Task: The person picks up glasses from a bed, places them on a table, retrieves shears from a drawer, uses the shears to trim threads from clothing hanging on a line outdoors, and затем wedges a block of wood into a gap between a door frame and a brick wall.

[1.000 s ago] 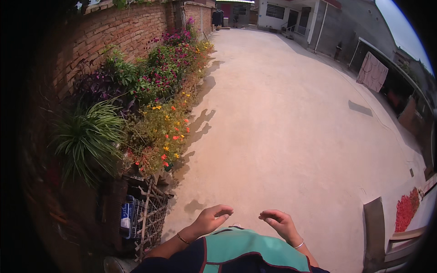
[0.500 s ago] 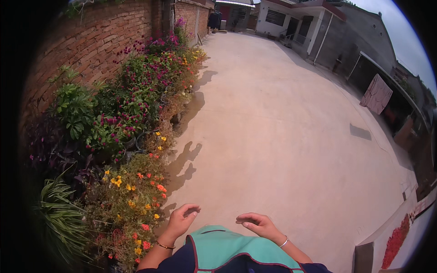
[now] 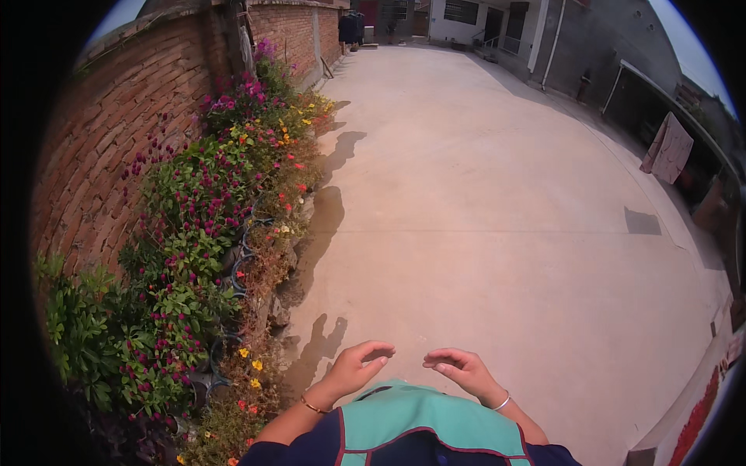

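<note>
In front of my body, both hands hang in the air above the pale concrete ground (image 3: 466, 233). My left hand (image 3: 359, 369) has its fingers curved inward with the thumb apart, and nothing is in it. A brown bracelet circles that wrist. Facing it across a small gap, my right hand (image 3: 465, 374) is held the same way and is empty too; a silver bangle sits on its wrist. Just below the hands is the green apron (image 3: 435, 415) with dark red trim that I wear over dark blue clothing.
A flower bed (image 3: 186, 303) with purple, yellow and orange blooms runs along the left beside a brick wall (image 3: 116, 132). Far ahead stand low buildings (image 3: 460, 27). At right, a cloth (image 3: 668, 149) hangs; near the lower right lies something red (image 3: 694, 427).
I have advanced along the flower bed, whose plants slide back toward me. My two hands have come closer together, the left one shifting right; both stay empty.
</note>
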A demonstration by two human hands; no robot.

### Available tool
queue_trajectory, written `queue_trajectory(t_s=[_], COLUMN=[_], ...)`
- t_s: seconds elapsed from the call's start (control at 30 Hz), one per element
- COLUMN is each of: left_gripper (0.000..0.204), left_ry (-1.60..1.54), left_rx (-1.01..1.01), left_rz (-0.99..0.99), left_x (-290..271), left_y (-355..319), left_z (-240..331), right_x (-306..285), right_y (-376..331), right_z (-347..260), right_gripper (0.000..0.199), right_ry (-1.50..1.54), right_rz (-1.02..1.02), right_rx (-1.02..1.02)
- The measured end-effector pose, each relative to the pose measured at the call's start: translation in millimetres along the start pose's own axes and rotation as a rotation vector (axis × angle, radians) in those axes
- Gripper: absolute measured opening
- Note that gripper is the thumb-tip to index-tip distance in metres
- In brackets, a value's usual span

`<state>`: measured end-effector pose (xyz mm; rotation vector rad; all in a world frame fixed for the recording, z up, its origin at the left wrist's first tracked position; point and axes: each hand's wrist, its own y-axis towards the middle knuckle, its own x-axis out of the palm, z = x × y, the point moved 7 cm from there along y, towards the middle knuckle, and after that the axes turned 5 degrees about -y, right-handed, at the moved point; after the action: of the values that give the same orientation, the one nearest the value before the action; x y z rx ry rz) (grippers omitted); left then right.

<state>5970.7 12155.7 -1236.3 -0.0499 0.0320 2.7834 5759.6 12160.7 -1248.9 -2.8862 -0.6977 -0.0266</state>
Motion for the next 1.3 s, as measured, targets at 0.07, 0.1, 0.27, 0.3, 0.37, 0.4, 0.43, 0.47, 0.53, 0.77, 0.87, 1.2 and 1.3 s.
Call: queue_trajectory(t_s=[0.07, 0.1, 0.27, 0.3, 0.37, 0.4, 0.43, 0.47, 0.53, 0.77, 0.87, 1.2, 1.3], left_gripper=[0.024, 0.024, 0.024, 0.024, 0.024, 0.024, 0.024, 0.023, 0.024, 0.027, 0.028, 0.03, 0.03], left_ry=[0.0, -0.033, -0.153, -0.156, -0.205, -0.169, -0.179, -0.132, -0.08, -0.322, -0.37, -0.277, -0.318], left_rx=[0.01, -0.006, -0.024, -0.023, -0.034, -0.083, -0.085, -0.054, -0.009, -0.009, 0.062, 0.012, -0.024], left_rz=[0.092, 0.106, 0.496, 0.501, 0.581, 0.58, 0.577, 0.517, 0.395, -0.008, -0.019, 0.372, 0.52], left_x=[-42.7, -63.9, -202.1, -221.5, -267.7, -280.6, -298.8, -317.1, -345.7, -387.6, -408.6, -620.7, -692.9], left_y=[64.3, 95.3, 217.6, 246.4, 309.7, 349.0, 396.0, 452.3, 560.6, 901.4, 1037.0, 1328.4, 1408.4], left_z=[18.5, 16.2, -48.1, -60.1, -75.6, -72.0, -65.4, -54.2, -33.2, -30.7, -35.5, -58.4, -83.5], right_x=[-25.3, -35.1, -101.9, -117.2, -151.8, -169.2, -192.1, -215.6, -259.7, -456.7, -532.7, -617.4, -656.3], right_y=[88.7, 131.4, 346.8, 385.1, 463.7, 498.3, 530.8, 560.1, 612.0, 790.5, 908.5, 1374.1, 1497.5], right_z=[-33.0, -54.7, -110.1, -109.5, -109.9, -110.8, -104.6, -100.8, -113.7, -133.2, -151.4, -323.2, -334.5], right_gripper=[0.028, 0.029, 0.036, 0.036, 0.039, 0.039, 0.041, 0.043, 0.043, 0.042, 0.043, 0.048, 0.048], right_ry=[-0.003, -0.012, -0.087, -0.09, -0.05, -0.058, -0.05, -0.042, -0.033, 0.281, 0.317, 0.112, 0.141], right_rz=[-0.081, -0.125, -0.168, -0.174, -0.124, -0.125, -0.061, 0.008, 0.042, 0.466, 0.487, -0.09, -0.109], right_rx=[-0.022, -0.036, -0.158, -0.156, -0.17, -0.164, -0.082, -0.001, -0.002, -0.053, -0.068, -0.11, -0.146])
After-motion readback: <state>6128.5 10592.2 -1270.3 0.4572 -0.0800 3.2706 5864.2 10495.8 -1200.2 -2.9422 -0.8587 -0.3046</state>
